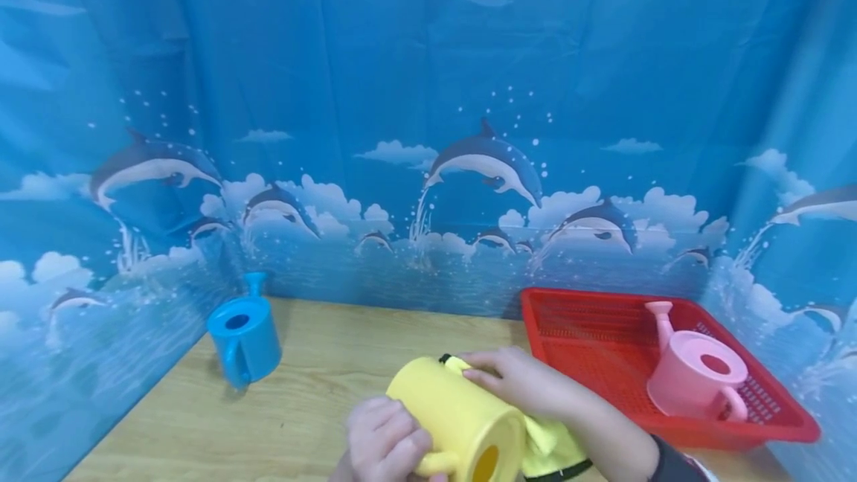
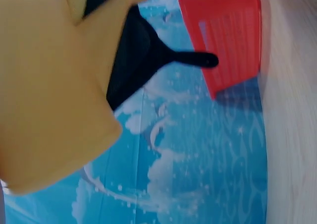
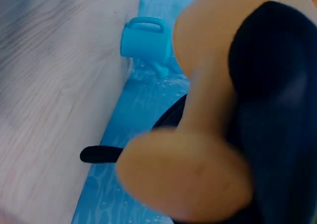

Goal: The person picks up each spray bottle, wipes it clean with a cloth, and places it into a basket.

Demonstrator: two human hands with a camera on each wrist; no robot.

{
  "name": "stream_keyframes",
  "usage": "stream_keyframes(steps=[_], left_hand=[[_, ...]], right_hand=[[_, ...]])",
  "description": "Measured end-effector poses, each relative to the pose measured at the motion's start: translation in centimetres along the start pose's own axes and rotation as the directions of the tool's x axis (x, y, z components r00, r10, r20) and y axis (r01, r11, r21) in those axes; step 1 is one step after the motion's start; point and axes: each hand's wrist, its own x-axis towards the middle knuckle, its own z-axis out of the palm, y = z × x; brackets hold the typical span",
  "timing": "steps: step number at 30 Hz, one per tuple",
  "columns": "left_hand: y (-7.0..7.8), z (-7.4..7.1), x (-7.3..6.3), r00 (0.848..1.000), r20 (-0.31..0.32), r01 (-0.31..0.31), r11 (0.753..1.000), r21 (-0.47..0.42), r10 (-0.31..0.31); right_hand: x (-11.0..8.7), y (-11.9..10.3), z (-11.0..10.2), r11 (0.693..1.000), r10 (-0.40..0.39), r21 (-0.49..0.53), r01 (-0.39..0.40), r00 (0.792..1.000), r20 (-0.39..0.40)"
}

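Note:
A yellow watering can (image 1: 462, 407) lies tilted at the front of the table, its round opening facing down and toward me. My left hand (image 1: 387, 437) grips it by the handle, fingers curled. On the can's right side, my right hand (image 1: 515, 378) holds a brighter yellow cloth (image 1: 552, 445) with black edging against it. The can's body (image 2: 44, 85) fills the left of the left wrist view, a dark piece with a short tab (image 2: 195, 59) beside it. In the right wrist view, the can's spout head (image 3: 183, 174) is close and blurred.
A blue watering can (image 1: 244, 337) stands at the table's left, by the curtain. At the right, a red plastic basket (image 1: 582, 370) contains a pink watering can (image 1: 696, 374). A blue dolphin-print curtain (image 1: 375, 95) surrounds the wooden table (image 1: 315, 378) at the back and sides.

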Motion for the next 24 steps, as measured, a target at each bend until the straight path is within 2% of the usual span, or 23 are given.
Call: stream_keyframes(steps=[6,9,14,16,19,22,24], left_hand=[[-0.9,-0.4,-0.8,0.997,-0.067,0.029,0.998,0.052,-0.026],[-1.3,-0.5,-0.9,0.995,-0.090,0.037,0.997,0.063,-0.031],[-1.8,-0.6,-0.5,0.992,-0.123,0.045,0.998,0.052,-0.039],[-1.8,-0.5,-0.3,0.990,-0.133,0.047,0.998,0.052,-0.040],[-1.8,-0.4,0.0,0.989,-0.145,0.050,0.997,0.056,-0.042],[-1.7,-0.3,0.1,0.988,-0.145,0.062,0.997,0.054,-0.054],[-1.7,-0.3,0.0,0.988,-0.140,0.068,0.997,0.042,-0.061]], right_hand=[[-0.2,0.5,0.4,0.998,-0.050,-0.035,0.050,0.999,0.003],[-0.7,1.0,0.4,0.990,-0.100,-0.094,0.101,0.995,0.010],[-1.9,1.5,0.1,0.936,-0.236,-0.268,0.227,0.972,-0.003],[-2.5,1.6,-0.2,0.912,-0.269,-0.322,0.253,0.963,-0.003],[-3.4,1.7,-0.6,0.903,-0.250,-0.357,0.241,0.968,0.023],[-3.9,1.7,-1.0,0.915,-0.203,-0.345,0.207,0.978,0.048],[-3.9,1.6,-1.0,0.924,-0.206,-0.318,0.214,0.977,0.058]])
